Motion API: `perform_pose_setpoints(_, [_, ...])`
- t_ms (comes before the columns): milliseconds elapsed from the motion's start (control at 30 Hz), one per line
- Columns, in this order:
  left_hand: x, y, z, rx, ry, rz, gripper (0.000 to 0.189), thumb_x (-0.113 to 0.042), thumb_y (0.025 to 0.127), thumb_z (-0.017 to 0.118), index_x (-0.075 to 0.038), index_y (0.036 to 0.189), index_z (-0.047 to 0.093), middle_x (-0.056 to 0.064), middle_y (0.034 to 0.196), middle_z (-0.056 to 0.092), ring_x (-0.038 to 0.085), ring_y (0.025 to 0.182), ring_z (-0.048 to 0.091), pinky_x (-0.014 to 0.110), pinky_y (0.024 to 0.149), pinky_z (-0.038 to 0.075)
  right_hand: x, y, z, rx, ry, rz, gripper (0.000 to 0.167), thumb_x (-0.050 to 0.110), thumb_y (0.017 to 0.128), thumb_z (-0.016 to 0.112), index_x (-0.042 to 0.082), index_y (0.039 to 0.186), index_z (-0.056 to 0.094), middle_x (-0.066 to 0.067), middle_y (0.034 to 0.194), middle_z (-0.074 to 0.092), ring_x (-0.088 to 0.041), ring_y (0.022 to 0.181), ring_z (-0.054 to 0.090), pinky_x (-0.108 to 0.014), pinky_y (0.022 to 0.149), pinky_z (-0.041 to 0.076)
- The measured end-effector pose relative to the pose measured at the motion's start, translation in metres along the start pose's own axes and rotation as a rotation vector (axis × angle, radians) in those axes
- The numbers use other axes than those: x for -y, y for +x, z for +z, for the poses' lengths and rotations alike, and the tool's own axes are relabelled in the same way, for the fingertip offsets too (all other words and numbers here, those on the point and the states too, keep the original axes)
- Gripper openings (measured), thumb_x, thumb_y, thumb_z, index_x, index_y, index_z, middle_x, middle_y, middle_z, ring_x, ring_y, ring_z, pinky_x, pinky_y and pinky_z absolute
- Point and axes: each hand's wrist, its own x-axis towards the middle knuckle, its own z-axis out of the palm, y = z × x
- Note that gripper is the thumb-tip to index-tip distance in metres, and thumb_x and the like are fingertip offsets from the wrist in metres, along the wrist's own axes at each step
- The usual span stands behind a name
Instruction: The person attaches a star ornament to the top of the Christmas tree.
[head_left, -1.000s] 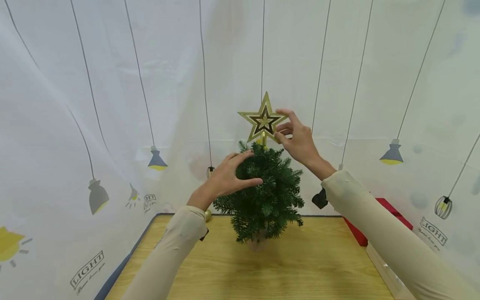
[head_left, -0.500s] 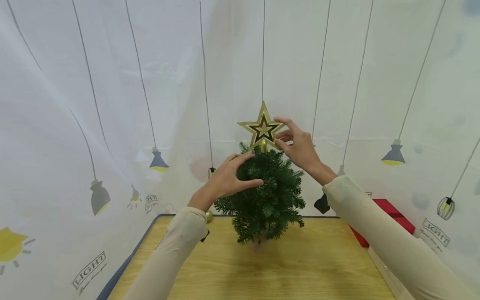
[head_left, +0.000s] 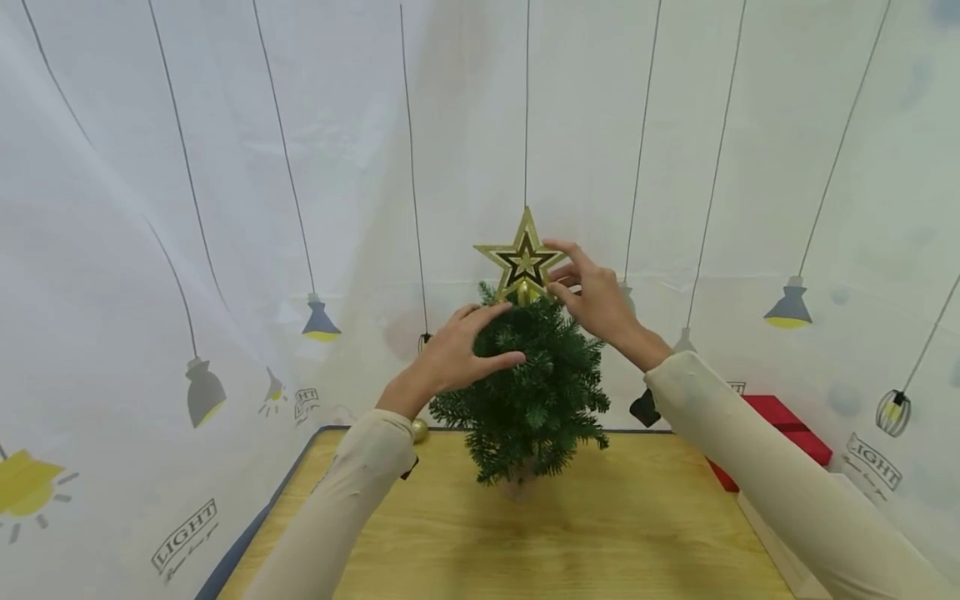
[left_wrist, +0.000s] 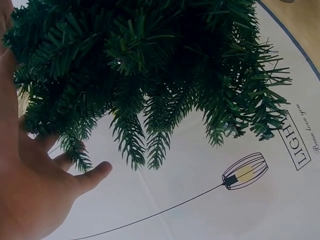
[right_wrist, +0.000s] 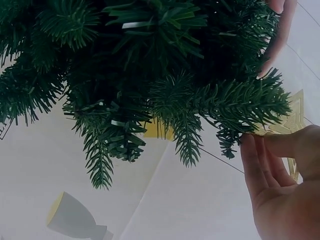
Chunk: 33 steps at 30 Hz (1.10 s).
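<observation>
A gold star tree topper [head_left: 527, 260] stands upright at the top of a small green artificial Christmas tree [head_left: 540, 392]. My right hand [head_left: 600, 300] pinches the star's right side between thumb and fingers. The star's gold base is partly hidden among the top branches. To the left of the treetop, my left hand [head_left: 453, 354] rests against the upper branches, thumb and fingers spread apart. In the left wrist view, the left thumb [left_wrist: 95, 177] lies clear of the needles while some fingers are hidden behind branches. The right wrist view shows the star [right_wrist: 295, 117] partly behind branches and the right hand [right_wrist: 285, 185].
The tree stands on a wooden table [head_left: 600, 533] in front of a white sheet printed with hanging lamps. A gold ball [head_left: 420, 430] lies near the back edge, behind the left forearm. A red box [head_left: 787, 429] sits at the right, partly covered by the right forearm.
The star has moved down towards the treetop, and my right hand has come down with it. Less of the star's gold base shows now. The left hand has stayed almost still.
</observation>
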Motion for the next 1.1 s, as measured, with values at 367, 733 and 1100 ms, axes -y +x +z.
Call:
perform_pose_setpoints(367, [0.01, 0.001, 0.004, -0.044, 0.043, 0.105, 0.077, -0.069, 0.099, 0.054, -0.035, 0.164, 0.032, 0.005, 0.17, 0.029, 0.031, 0.16, 0.012, 0.071, 0.119, 0.022, -0.002, -0.003, -0.001, 0.028, 0.051, 0.028, 0.067, 0.0, 0.101, 0.065, 0.018, 0.16, 0.038, -0.023, 0.122, 0.072, -0.039, 0.107, 0.072, -0.053, 0.087, 0.061])
perform_pose_setpoints(733, [0.01, -0.005, 0.001, -0.051, 0.1, 0.155, 0.069, -0.061, 0.103, 0.054, -0.033, 0.163, 0.035, 0.006, 0.172, 0.023, 0.024, 0.16, 0.009, 0.063, 0.124, 0.019, -0.005, -0.015, -0.013, -0.002, 0.078, 0.019, 0.071, 0.0, 0.102, 0.064, 0.021, 0.163, 0.033, -0.023, 0.128, 0.069, -0.04, 0.111, 0.07, -0.053, 0.091, 0.06])
perform_pose_setpoints(1100, [0.021, -0.029, -0.012, -0.07, 0.135, 0.196, 0.07, -0.055, 0.104, 0.057, -0.025, 0.164, 0.035, 0.003, 0.172, 0.024, 0.028, 0.159, 0.016, 0.06, 0.125, 0.02, -0.011, -0.029, -0.025, -0.049, 0.034, 0.019, 0.077, 0.001, 0.1, 0.066, 0.017, 0.165, 0.027, -0.025, 0.132, 0.065, -0.041, 0.117, 0.067, -0.052, 0.098, 0.056])
